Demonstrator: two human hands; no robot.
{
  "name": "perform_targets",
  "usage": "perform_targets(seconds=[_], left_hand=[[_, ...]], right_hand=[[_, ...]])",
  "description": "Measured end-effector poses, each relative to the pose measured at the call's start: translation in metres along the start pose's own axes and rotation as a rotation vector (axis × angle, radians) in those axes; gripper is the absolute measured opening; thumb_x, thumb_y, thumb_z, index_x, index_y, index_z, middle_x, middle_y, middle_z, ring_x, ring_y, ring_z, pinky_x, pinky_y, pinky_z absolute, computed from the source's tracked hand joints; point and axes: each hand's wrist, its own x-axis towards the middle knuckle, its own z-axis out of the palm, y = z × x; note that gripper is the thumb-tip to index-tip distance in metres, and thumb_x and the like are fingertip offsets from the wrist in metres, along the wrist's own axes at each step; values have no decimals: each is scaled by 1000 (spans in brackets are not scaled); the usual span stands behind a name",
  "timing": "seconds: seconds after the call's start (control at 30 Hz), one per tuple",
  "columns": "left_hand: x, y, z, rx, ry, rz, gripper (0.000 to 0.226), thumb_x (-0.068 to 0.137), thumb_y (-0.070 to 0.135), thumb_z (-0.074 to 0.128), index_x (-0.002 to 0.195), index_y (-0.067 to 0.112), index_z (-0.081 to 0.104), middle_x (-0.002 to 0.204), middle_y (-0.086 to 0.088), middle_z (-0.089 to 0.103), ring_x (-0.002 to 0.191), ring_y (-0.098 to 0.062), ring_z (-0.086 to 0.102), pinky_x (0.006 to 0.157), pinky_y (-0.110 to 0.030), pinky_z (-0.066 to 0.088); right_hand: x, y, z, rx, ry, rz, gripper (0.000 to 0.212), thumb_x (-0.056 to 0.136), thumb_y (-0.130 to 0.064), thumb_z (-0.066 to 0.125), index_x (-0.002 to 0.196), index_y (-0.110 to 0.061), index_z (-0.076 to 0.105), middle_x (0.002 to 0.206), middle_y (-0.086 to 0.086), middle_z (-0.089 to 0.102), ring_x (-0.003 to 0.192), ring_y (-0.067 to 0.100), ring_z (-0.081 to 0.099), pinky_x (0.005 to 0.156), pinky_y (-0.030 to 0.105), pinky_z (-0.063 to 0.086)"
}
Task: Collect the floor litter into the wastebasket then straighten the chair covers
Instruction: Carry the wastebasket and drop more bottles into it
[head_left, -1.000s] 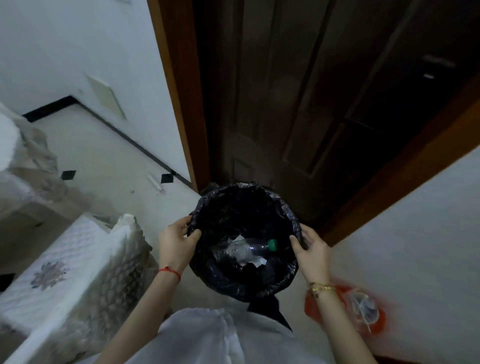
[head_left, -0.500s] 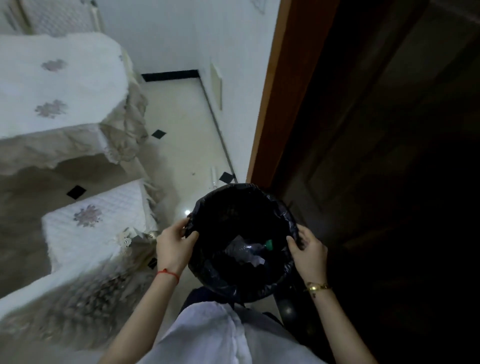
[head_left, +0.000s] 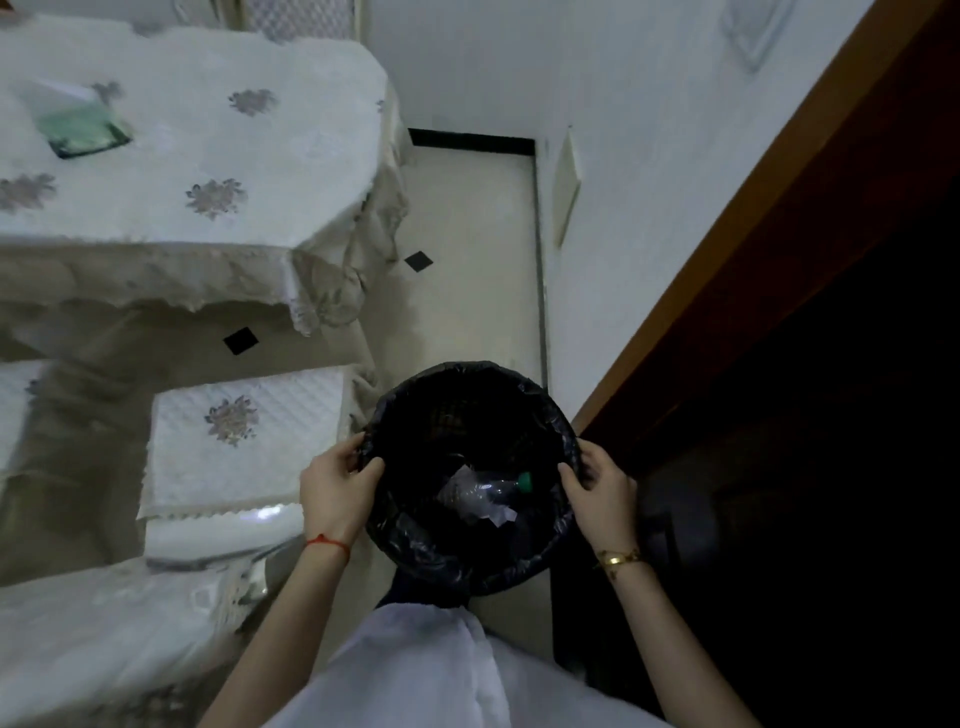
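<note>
Both hands are clamped on the bin (head_left: 470, 566) rim, left hand (head_left: 336, 501) and right hand (head_left: 600, 496) on opposite sides, bin dead centre between them (bottle (head_left: 485, 488) already inside). Chair cover (head_left: 234, 441) sits just left, so the left hand's closer.

A home dining room. Far left, white embroidered tablecloth (head_left: 208, 156) over table; quilted floral chair cover (head_left: 244, 431) nearer. Dark wooden door (head_left: 779, 364) right.

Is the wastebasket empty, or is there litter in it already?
Not empty. The wastebasket, held at its rim by the left hand and right hand, holds a plastic bottle and paper scraps at the bottom.
</note>
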Motion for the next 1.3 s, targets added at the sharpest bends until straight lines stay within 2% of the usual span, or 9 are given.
perform_targets(seconds=[0.13,0.27,0.43,0.6,0.7,0.87,1.0,1.13,1.3], left_hand=[[78,25,10,-17,27,-21,36,78,15,63,113,20,71,93,0,75,88,-11,67,83,-35,55],[147,57,19,-25,45,-19,35,82,7,63,115,17,70,94,1,73,90,-9,64,74,-14,46],[220,86,32,-18,52,-8,34,83,8,64,116,16,69,95,2,71,94,-11,63,82,-25,48],[280,94,55,-28,84,-36,36,82,9,64,116,19,70,96,8,70,93,-7,63,80,-23,47],[313,92,75,-57,108,-109,38,81,10,64,118,19,69,101,4,73,96,-9,65,86,-31,53],[373,80,122,-76,170,-202,40,83,10,65,123,13,65,111,-2,71,102,-9,62,93,-34,52],[430,53,169,-87,202,-255,42,84,12,66,126,10,62,115,-4,68,107,-13,61,93,-31,49],[488,7,221,-110,219,-273,42,85,14,65,127,13,62,113,-2,69,103,-12,62,92,-35,52],[566,-70,297,-189,235,-290,39,86,9,64,126,7,62,112,-6,69,93,-7,61,85,-23,49]], right_hand=[[82,-25,30,-22,-29,-16,31,83,-14,67,114,-18,65,91,-6,70,89,9,66,80,24,52],[157,-53,56,-13,-11,-57,31,83,-10,67,114,-14,65,94,-4,70,91,11,66,81,25,52],[233,-73,80,11,-43,-22,31,84,-12,66,115,-15,63,101,0,70,94,12,64,85,29,52],[304,-85,106,21,-81,7,29,84,-10,66,113,-15,64,91,-9,64,85,3,60,82,20,49],[346,-83,124,26,-136,17,29,85,-9,65,112,-16,63,89,-15,61,80,-12,56,79,9,45],[425,-59,162,-13,-209,23,32,86,-15,65,118,-17,61,94,-14,61,88,0,58,79,9,43],[492,-30,205,1,-242,26,32,86,-9,65,118,-13,61,93,-10,60,86,3,57,70,-3,39],[559,17,263,-9,-260,3,35,86,-12,66,121,-12,61,101,-6,62,98,8,58,85,17,46],[631,92,347,-21,-264,-61,31,86,-10,65,117,-11,62,99,-5,64,91,6,59,77,7,42]])
